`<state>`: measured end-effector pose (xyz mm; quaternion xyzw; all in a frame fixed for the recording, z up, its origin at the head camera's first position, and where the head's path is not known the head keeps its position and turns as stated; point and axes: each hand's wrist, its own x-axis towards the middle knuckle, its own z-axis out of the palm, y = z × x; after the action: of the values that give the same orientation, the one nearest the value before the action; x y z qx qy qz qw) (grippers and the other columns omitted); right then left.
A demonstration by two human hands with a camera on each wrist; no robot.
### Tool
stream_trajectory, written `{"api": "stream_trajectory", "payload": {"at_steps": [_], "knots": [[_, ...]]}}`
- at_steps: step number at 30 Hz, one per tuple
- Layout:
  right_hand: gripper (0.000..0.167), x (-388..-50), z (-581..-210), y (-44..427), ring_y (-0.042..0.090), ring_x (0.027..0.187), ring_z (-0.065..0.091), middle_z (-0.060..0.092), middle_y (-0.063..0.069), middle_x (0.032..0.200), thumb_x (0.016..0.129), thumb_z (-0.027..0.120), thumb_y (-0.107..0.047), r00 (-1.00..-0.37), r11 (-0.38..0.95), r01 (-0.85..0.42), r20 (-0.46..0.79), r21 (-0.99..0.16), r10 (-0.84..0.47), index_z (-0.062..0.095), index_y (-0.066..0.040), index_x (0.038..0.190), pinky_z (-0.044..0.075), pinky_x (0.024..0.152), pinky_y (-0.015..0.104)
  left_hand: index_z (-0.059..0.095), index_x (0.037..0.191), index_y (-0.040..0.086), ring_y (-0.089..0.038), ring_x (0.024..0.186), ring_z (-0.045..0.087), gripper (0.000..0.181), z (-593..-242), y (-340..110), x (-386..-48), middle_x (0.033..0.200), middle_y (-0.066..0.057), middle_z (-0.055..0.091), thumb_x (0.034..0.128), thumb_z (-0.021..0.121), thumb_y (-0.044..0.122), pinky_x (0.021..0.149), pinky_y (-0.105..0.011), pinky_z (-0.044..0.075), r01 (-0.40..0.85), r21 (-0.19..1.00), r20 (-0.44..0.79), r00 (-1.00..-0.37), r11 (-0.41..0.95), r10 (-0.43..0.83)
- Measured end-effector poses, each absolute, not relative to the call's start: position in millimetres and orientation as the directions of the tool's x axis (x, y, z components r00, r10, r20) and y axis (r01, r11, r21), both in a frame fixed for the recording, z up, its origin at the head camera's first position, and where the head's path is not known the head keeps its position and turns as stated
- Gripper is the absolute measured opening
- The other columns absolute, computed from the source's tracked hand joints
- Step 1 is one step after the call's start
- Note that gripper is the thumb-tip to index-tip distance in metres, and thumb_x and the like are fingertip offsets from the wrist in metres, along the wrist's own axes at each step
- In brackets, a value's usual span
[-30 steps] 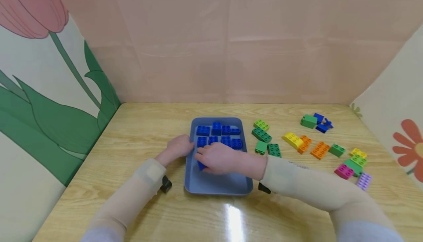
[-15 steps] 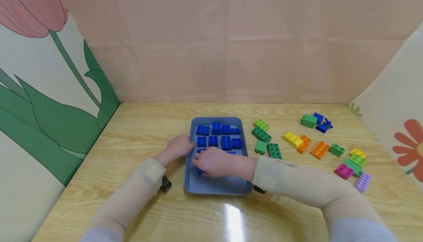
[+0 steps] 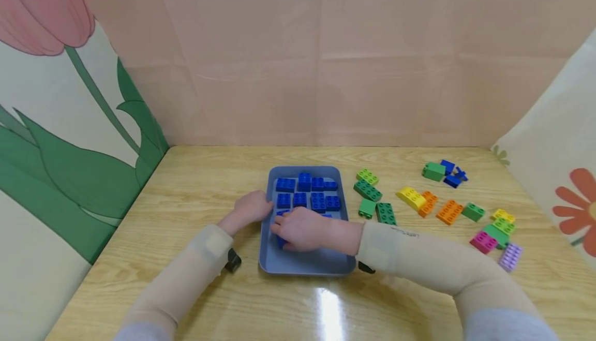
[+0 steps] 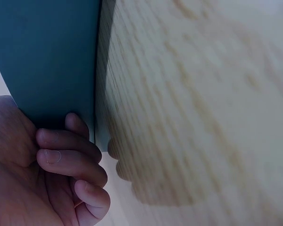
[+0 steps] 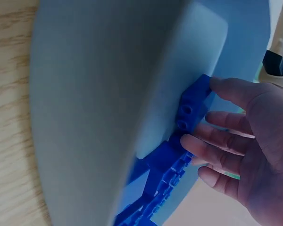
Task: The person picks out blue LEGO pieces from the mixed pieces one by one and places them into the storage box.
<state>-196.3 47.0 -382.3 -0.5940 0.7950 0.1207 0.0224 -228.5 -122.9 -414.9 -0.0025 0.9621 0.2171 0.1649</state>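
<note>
A grey-blue tray (image 3: 307, 266) holds rows of blue toy bricks (image 3: 318, 202). My left hand (image 3: 253, 206) is at the tray's left rim. In the left wrist view its curled fingers (image 4: 73, 162) lie against the outer wall; the thumb is mostly hidden. Inside the tray, my right hand (image 3: 304, 228) pinches a blue brick (image 3: 281, 242) near the left wall. The right wrist view shows the thumb at one end of this brick (image 5: 191, 108) and fingertips at the other. More blue bricks lie just beyond it, partly covered by the hand.
Right of the tray lie green bricks (image 3: 368, 190), a yellow curved brick (image 3: 412, 198), orange bricks (image 3: 449, 211) and a pink brick (image 3: 484, 241). Some blue pieces (image 3: 452, 181) sit farther back beside a green block (image 3: 434, 171). A pinkish sheet (image 3: 321, 72) backs the wooden table (image 3: 209, 175).
My right hand has shifted slightly toward me and left with the brick, uncovering more of the rows behind. The left hand has stayed at the rim.
</note>
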Motion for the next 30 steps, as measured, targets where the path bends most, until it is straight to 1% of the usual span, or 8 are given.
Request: {"api": "stream_trajectory", "payload": {"at_steps": [3,6,9,15,18,22,25,30], "knots": [[0.033,-196.5,-378.3,51.1,0.01,0.091,0.062,0.066,-0.001,0.103,0.092,0.066,-0.038,-0.302,0.279,-0.949,-0.163,0.146,-0.939,0.062,-0.014,0.114,0.05,0.074,0.026,0.055,0.073,0.011,-0.015,0.053,0.047,0.033,-414.9,-122.9,-228.0,0.063,-0.002,0.051,0.0998,0.049,0.028,0.049,-0.027,0.035,-0.07,0.407,-0.306,-0.95,0.911,0.063],[0.037,-196.7,-370.8,57.7,0.013,0.1,0.062,0.066,0.001,0.111,0.093,0.064,-0.038,-0.337,0.322,-0.94,-0.17,0.109,-0.926,0.062,-0.013,0.12,0.05,0.083,0.032,0.055,0.072,0.011,-0.015,0.053,0.047,0.033,-414.9,-123.4,-228.1,0.063,-0.002,0.051,0.0999,0.049,0.028,0.049,-0.028,0.036,-0.064,0.401,-0.302,-0.951,0.914,0.066],[0.038,-198.2,-362.8,67.5,0.016,0.101,0.062,0.066,0.002,0.113,0.094,0.064,-0.037,-0.369,0.359,-0.929,-0.153,0.091,-0.917,0.062,-0.012,0.122,0.05,0.086,0.034,0.055,0.072,0.011,-0.015,0.053,0.047,0.033,-415.0,-124.0,-228.1,0.062,-0.002,0.051,0.1003,0.048,0.027,0.049,-0.027,0.036,-0.06,0.407,-0.308,-0.948,0.911,0.075],[0.037,-209.1,-348.7,99.4,0.015,0.083,0.06,0.063,0.0,0.096,0.091,0.067,-0.035,-0.402,0.401,-0.912,0.012,0.085,-0.916,0.063,-0.008,0.116,0.051,0.072,0.032,0.056,0.072,0.01,-0.015,0.052,0.046,0.033,-414.7,-124.6,-227.0,0.061,-0.001,0.05,0.1001,0.048,0.026,0.049,-0.027,0.036,-0.06,0.422,-0.312,-0.946,0.905,0.082],[0.037,-218.7,-341.6,120.5,0.015,0.079,0.06,0.062,0.001,0.096,0.09,0.069,-0.033,-0.437,0.445,-0.892,0.096,0.08,-0.894,0.064,-0.006,0.115,0.052,0.069,0.031,0.056,0.072,0.01,-0.015,0.052,0.046,0.034,-414.9,-124.5,-227.0,0.061,-0.001,0.05,0.1002,0.048,0.026,0.049,-0.027,0.036,-0.073,0.427,-0.324,-0.943,0.901,0.077],[0.036,-233.9,-330.9,153.3,0.015,0.074,0.061,0.063,0.004,0.097,0.089,0.072,-0.027,-0.514,0.532,-0.845,0.187,0.054,-0.837,0.063,-0.004,0.115,0.053,0.066,0.032,0.056,0.072,0.01,-0.014,0.052,0.046,0.034,-415.8,-124.3,-227.8,0.061,-0.001,0.05,0.1003,0.048,0.027,0.049,-0.027,0.035,-0.083,0.427,-0.33,-0.942,0.9,0.069],[0.035,-245.7,-324.1,181.0,0.018,0.073,0.062,0.064,0.008,0.099,0.088,0.073,-0.024,-0.596,0.614,-0.789,0.221,0.017,-0.772,0.062,-0.003,0.114,0.053,0.064,0.035,0.057,0.073,0.01,-0.015,0.052,0.046,0.034,-416.8,-124.0,-229.0,0.061,-0.001,0.05,0.1004,0.048,0.027,0.05,-0.027,0.036,-0.087,0.428,-0.331,-0.941,0.899,0.067],[0.038,-263.8,-316.7,230.0,0.03,0.088,0.065,0.062,0.016,0.114,0.094,0.065,-0.027,-0.775,0.775,-0.627,0.16,-0.077,-0.611,0.056,-0.003,0.122,0.054,0.069,0.044,0.058,0.075,0.01,-0.015,0.054,0.047,0.034,-417.4,-123.5,-231.1,0.063,-0.002,0.052,0.1008,0.047,0.028,0.051,-0.027,0.037,-0.091,0.424,-0.337,-0.939,0.901,0.064]]}}
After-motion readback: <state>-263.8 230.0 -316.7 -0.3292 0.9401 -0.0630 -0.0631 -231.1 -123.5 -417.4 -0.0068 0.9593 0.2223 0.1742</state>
